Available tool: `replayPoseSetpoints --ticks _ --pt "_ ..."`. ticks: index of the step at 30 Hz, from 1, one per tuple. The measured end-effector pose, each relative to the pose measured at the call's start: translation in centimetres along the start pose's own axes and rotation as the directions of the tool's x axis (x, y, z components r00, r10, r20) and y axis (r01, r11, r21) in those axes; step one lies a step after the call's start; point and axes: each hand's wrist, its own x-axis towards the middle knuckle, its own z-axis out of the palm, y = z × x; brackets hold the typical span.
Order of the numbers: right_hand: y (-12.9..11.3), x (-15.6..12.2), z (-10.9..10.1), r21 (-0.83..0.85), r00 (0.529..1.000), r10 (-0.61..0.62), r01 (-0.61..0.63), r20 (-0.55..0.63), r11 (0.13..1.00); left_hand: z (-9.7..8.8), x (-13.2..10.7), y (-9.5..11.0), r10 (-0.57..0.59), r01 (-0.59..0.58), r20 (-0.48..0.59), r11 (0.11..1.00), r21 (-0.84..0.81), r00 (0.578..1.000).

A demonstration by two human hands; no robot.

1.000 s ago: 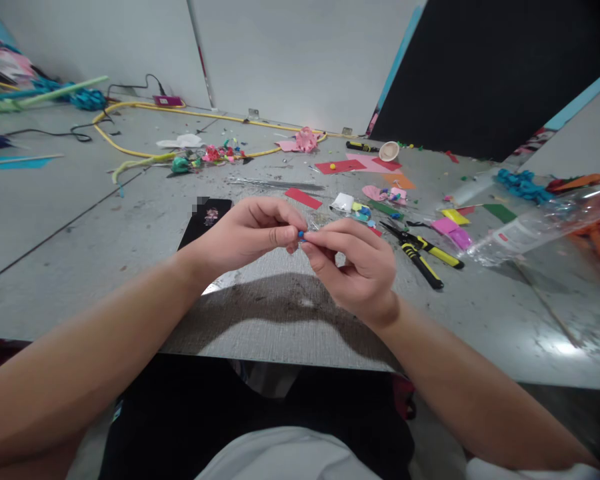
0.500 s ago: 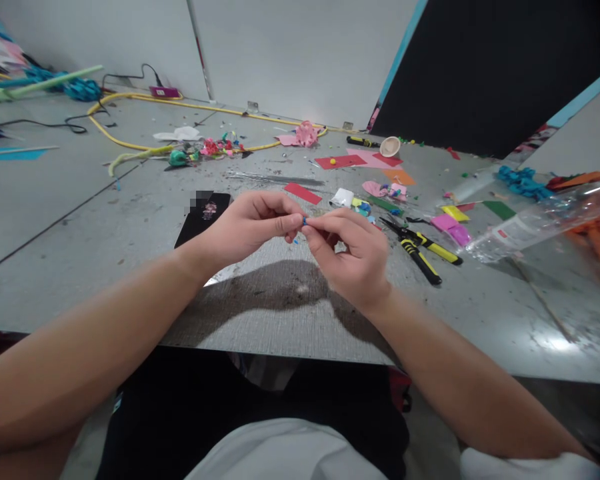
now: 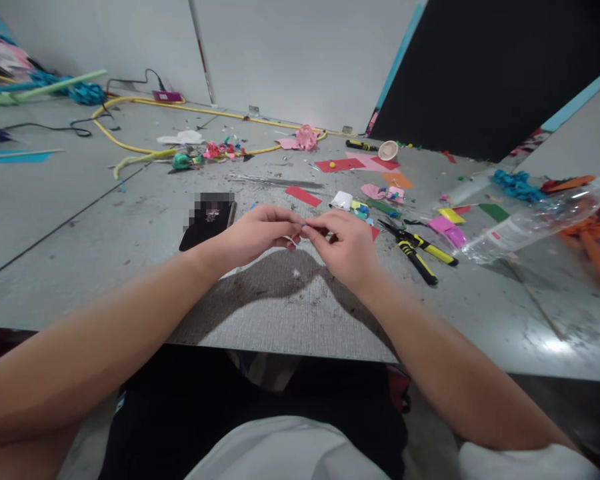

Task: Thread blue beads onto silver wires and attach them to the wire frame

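Note:
A tiny blue piece (image 3: 304,225), perhaps of modelling clay, sits between my fingertips and is mostly hidden by them. My left hand (image 3: 261,233) pinches it from one side with thumb and fingers. From the other side my right hand (image 3: 349,245) pinches it, its fingers curled. Both hands are raised a little above the grey table (image 3: 280,320), fingertips meeting. Just left of my left hand lies a dark phone (image 3: 211,221). Black and yellow pliers (image 3: 416,248) lie with their jaws apart, right of my right hand.
Beyond my hands are a red paper strip (image 3: 303,196), thin wires (image 3: 275,181) and a white packet (image 3: 341,200). Pink and yellow packets (image 3: 449,230) and a clear plastic bottle (image 3: 530,227) lie at the right. A yellow cable (image 3: 125,141) loops along the back.
Both hands have shifted slightly, the right hand a little to the left, and the fingers now cover more of the blue piece. My view has tilted slightly; the table things stay put.

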Motion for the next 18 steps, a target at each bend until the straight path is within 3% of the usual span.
replayPoseSetpoints --ticks 6,9,13,18 --pt "-0.2 0.3 -0.8 -0.156 0.981 -0.115 0.139 0.154 0.978 -0.1 0.1 -0.6 -0.090 0.094 0.034 0.987 -0.128 0.995" --pt "0.1 0.4 -1.2 -0.132 0.966 -0.173 0.200 0.195 0.971 -0.4 0.1 -0.6 -0.105 0.110 0.045 0.987 -0.120 0.993" --pt "0.8 -0.3 -1.6 -0.051 0.939 -0.292 0.305 0.180 0.951 -0.3 0.0 -0.6 -0.122 0.121 0.063 0.993 0.013 0.991" --pt "1.1 -2.2 -1.6 -0.009 0.952 -0.276 0.280 0.131 0.960 0.4 0.0 -1.5 -0.121 0.109 0.110 0.988 0.112 0.986"
